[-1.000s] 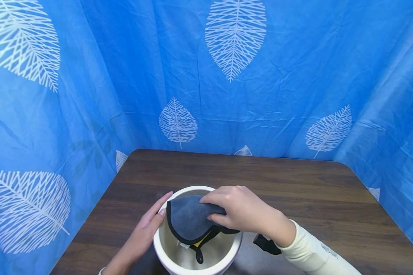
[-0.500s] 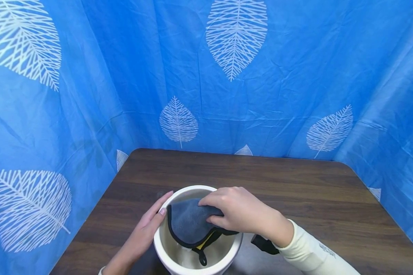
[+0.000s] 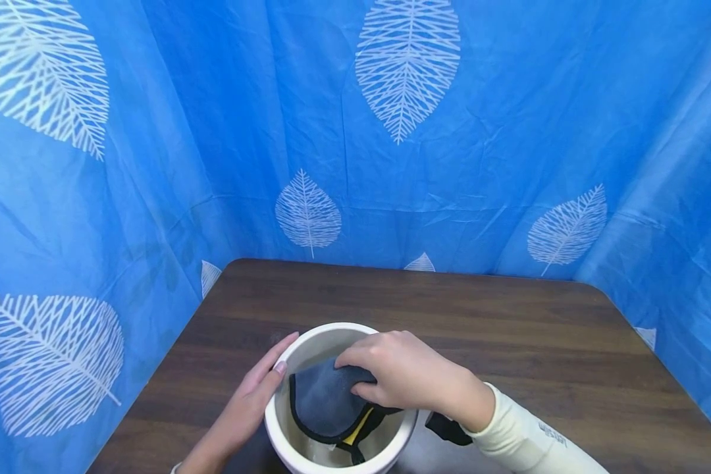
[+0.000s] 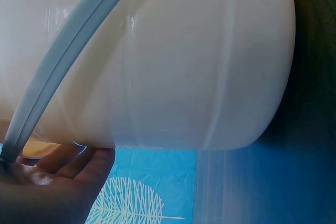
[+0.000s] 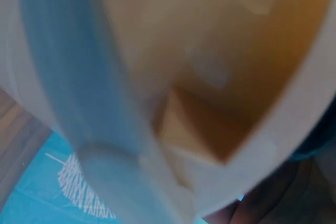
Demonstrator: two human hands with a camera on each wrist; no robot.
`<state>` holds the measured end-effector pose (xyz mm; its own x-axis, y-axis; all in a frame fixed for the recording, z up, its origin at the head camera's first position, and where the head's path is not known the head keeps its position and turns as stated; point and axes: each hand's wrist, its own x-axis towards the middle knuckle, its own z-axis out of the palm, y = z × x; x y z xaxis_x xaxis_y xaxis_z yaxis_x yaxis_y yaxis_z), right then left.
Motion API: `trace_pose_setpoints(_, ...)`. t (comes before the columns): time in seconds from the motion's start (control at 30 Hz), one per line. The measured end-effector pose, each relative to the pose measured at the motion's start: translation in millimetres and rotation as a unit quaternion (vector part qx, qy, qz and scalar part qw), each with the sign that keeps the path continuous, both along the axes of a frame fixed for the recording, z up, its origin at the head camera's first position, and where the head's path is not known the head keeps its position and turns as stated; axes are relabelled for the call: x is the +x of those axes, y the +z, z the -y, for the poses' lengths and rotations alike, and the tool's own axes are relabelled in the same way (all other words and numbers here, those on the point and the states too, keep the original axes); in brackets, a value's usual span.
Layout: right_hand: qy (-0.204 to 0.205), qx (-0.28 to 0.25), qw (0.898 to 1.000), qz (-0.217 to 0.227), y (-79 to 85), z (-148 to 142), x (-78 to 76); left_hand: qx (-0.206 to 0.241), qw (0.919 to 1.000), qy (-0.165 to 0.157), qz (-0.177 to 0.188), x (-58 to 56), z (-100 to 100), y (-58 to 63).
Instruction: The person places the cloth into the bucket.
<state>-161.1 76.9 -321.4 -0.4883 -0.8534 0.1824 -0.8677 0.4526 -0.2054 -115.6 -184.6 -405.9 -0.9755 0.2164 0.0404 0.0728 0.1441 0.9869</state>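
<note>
A cream-white bucket (image 3: 275, 421) stands at the near side of the table. My left hand (image 3: 251, 395) lies along its outer left side, fingers extended and thumb at the rim. The left wrist view shows the bucket's ribbed wall (image 4: 173, 66) and the fingers of the left hand (image 4: 68, 182) against it. My right hand (image 3: 403, 372) pinches a grey cleaning cloth (image 3: 328, 401) with black edging, a yellow underside and a dark hanging loop. Most of the cloth hangs inside the bucket's mouth. The right wrist view is blurred, looking over the bucket's inner wall (image 5: 226, 40).
A pale grey-blue bucket handle (image 4: 71, 45) crosses the left wrist view. The dark wood table (image 3: 480, 309) has rounded far corners. Blue curtains (image 3: 450, 164) with white leaf prints enclose it at the back and sides. A black device (image 3: 447, 429) sits under my right wrist.
My right hand and the cloth have moved lower and slightly toward me, deeper into the bucket. The left hand and the bucket have hardly moved.
</note>
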Motion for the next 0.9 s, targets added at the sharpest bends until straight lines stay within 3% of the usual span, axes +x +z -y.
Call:
trace_pose_setpoints(0.63,-0.005,0.048,0.999,0.017,-12.1,9,0.7,0.021,0.9997,-0.013,-0.002,0.8,0,0.6)
trace_pose_setpoints(0.9,0.001,0.057,0.997,0.047,-11.6,11,0.8,0.012,0.9999,-0.007,-0.002,0.1,0,1.0)
